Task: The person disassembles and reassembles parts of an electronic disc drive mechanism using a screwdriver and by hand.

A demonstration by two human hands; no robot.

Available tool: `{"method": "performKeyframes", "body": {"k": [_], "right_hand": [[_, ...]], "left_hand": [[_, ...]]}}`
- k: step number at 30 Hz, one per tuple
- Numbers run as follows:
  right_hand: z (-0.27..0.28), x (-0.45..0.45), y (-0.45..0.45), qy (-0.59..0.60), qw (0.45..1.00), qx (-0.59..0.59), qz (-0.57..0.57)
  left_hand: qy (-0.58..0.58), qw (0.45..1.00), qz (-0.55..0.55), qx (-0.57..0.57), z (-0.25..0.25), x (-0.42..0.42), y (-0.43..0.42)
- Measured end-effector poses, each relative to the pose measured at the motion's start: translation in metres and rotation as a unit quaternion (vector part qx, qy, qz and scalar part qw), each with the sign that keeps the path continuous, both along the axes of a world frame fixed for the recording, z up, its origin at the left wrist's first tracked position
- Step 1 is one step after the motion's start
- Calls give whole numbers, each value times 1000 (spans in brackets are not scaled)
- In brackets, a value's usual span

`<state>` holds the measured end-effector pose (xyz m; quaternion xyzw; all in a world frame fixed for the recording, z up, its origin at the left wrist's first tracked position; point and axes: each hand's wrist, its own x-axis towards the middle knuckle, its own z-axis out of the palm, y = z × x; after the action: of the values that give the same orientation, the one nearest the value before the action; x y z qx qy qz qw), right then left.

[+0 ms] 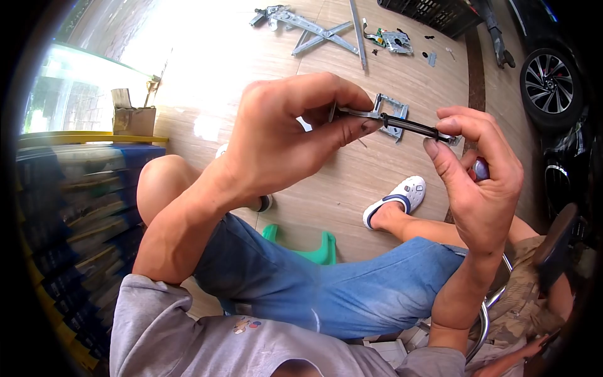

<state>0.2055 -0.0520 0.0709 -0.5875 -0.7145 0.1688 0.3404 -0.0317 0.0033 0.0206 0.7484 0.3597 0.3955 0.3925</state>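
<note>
Between my two hands, raised above my lap, is a thin metal bracket with a black rod (409, 125), seen nearly edge-on. My left hand (276, 135) pinches its left end between thumb and fingers. The thumb and fingertips of my right hand (483, 169) grip the other end. A shiny dark purple rounded piece (481, 168) shows in the curl of my right hand; the rest of it is hidden. Below the bracket, a small rectangular metal frame (394, 108) lies on the floor, partly covered by it.
A scissor-type metal linkage (323, 36) and a metal mechanism with a green circuit board (392, 41) lie on the tiles. A black crate (433, 16) stands behind. Stacked boxes (81, 220) fill the left, a green stool (323, 250) is below, and a car wheel (549, 83) and another person are at right.
</note>
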Motion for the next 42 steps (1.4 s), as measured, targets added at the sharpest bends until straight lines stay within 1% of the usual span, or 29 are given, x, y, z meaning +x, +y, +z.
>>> {"method": "performKeyframes", "body": {"k": [3, 7, 10, 13, 17, 28, 32, 35, 38, 42], "right_hand": [[0, 1, 1, 0, 1000, -1, 2], [2, -2, 1, -5, 1000, -6, -2], [2, -2, 2, -16, 1000, -3, 1], [0, -1, 2, -19, 1000, 2, -2], [-1, -2, 2, -26, 1000, 15, -3], [-2, -8, -2, 3, 999, -25, -24], [3, -7, -2, 11, 998, -53, -24], [-2, -7, -1, 27, 999, -24, -7], [-2, -8, -2, 33, 999, -27, -16], [0, -8, -4, 70, 995, -69, -30]], "left_hand": [[-44, 995, -4, -87, 3, 2, 0], [-106, 971, -30, -211, 5, 0, 3], [-107, 959, -23, -261, 7, 1, 4], [-109, 954, -13, -280, 5, 2, 4], [-133, 945, -24, -298, 5, 1, 3], [-146, 932, -21, -331, 9, -4, 5], [-184, 927, -32, -325, 5, -3, 8], [-202, 925, -33, -321, 6, -1, 8], [-208, 924, -29, -321, 8, -1, 6], [-224, 921, -37, -317, 4, 0, 7]]}}
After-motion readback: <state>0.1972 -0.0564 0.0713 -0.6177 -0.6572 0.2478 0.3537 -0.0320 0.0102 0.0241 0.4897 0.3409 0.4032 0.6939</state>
